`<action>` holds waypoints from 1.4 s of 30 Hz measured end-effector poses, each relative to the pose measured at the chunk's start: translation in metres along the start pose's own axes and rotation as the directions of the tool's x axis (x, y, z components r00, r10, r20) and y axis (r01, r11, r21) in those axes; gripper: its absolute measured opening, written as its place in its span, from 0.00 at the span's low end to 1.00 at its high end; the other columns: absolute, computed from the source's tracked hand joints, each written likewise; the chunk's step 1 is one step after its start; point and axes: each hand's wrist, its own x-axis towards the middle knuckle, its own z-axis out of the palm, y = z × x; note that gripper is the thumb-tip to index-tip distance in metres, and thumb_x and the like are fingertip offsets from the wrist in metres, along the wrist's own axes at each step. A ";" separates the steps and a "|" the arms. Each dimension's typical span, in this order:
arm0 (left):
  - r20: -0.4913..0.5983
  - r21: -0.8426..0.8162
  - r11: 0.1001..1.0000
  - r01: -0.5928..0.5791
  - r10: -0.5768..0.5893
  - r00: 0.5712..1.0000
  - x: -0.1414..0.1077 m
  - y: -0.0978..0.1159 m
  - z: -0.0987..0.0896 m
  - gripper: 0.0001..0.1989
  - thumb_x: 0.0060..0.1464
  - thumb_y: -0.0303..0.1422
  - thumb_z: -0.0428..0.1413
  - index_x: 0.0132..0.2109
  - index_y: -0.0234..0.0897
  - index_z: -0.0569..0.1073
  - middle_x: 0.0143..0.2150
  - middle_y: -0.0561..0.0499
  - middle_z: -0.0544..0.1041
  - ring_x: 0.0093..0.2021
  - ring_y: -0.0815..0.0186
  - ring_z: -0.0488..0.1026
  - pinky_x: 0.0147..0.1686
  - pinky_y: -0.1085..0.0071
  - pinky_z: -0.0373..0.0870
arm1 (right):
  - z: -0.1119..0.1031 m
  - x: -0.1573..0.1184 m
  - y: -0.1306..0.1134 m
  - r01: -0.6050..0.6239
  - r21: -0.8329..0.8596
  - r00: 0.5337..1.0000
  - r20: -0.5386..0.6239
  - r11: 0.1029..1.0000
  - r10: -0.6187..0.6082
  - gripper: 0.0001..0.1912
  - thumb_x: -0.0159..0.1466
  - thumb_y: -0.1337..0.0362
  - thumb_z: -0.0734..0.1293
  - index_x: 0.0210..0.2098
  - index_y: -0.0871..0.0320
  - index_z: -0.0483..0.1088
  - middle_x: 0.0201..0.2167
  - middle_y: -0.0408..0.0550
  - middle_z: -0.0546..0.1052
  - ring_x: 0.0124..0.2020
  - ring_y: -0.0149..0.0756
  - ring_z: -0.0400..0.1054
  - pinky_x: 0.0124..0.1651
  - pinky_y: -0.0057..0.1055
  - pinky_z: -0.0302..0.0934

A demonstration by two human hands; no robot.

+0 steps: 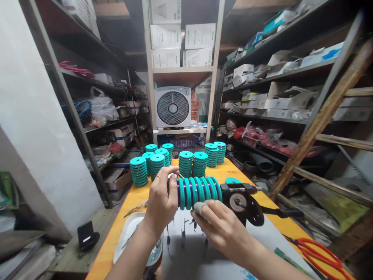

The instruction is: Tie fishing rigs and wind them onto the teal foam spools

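Teal spool (199, 192): left hand (162, 190) upright, fingers (168, 171) half-curled at end; right hand (222, 219) lower, fingers bent, grips unclear.

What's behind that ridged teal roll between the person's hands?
Behind the ridged teal roll, upright teal stacks stand on the yellow table, with a fan on a shelf farther back. The roll and left hand cover part of the table; anything there can't be seen.

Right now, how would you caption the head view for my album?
Left hand and right hand at a ribbed teal bobbin on a hand-cranked winder.
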 end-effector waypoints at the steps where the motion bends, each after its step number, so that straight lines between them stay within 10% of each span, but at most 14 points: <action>1: 0.029 0.017 1.000 -0.005 0.005 1.000 0.000 -0.002 0.001 0.10 0.62 0.28 0.45 0.46 0.39 0.68 0.40 0.51 0.73 0.43 0.69 0.70 0.45 0.72 0.65 | 0.001 -0.001 -0.001 0.003 0.003 1.000 0.006 1.000 -0.003 0.08 0.63 0.76 0.60 0.35 0.67 0.72 0.33 0.52 0.68 0.36 0.38 0.60 0.37 0.36 0.56; 7: 0.056 0.068 0.996 -0.063 0.060 0.997 -0.008 -0.011 0.006 0.13 0.61 0.25 0.43 0.49 0.40 0.66 0.41 0.51 0.73 0.43 0.69 0.69 0.46 0.70 0.64 | -0.003 -0.004 0.002 -0.104 0.228 0.993 -0.033 0.968 0.114 0.10 0.62 0.75 0.62 0.42 0.63 0.70 0.31 0.51 0.65 0.35 0.35 0.57 0.38 0.34 0.57; 19: 0.030 0.114 0.958 -0.262 0.260 0.965 -0.014 -0.023 0.007 0.18 0.58 0.20 0.44 0.53 0.39 0.64 0.43 0.47 0.70 0.45 0.66 0.67 0.47 0.66 0.64 | -0.013 -0.009 -0.014 -0.532 0.390 0.838 0.116 0.752 0.533 0.07 0.64 0.68 0.64 0.42 0.56 0.71 0.33 0.40 0.77 0.31 0.26 0.71 0.35 0.24 0.57; 30: -0.028 0.109 0.961 -0.254 0.258 0.966 -0.021 -0.026 0.011 0.17 0.58 0.21 0.45 0.52 0.39 0.65 0.43 0.46 0.70 0.46 0.64 0.67 0.47 0.65 0.65 | 0.016 -0.004 -0.040 -0.713 0.184 0.700 0.140 0.676 0.700 0.12 0.66 0.61 0.61 0.30 0.56 0.73 0.20 0.42 0.72 0.20 0.32 0.66 0.27 0.29 0.45; 42: -0.022 0.099 0.978 -0.185 0.188 0.982 -0.017 -0.022 0.011 0.16 0.60 0.23 0.44 0.52 0.41 0.64 0.42 0.49 0.72 0.45 0.66 0.68 0.48 0.66 0.64 | -0.004 0.006 -0.051 -0.681 0.392 0.718 0.191 0.618 0.669 0.11 0.66 0.65 0.60 0.29 0.57 0.70 0.22 0.41 0.72 0.20 0.27 0.62 0.28 0.25 0.49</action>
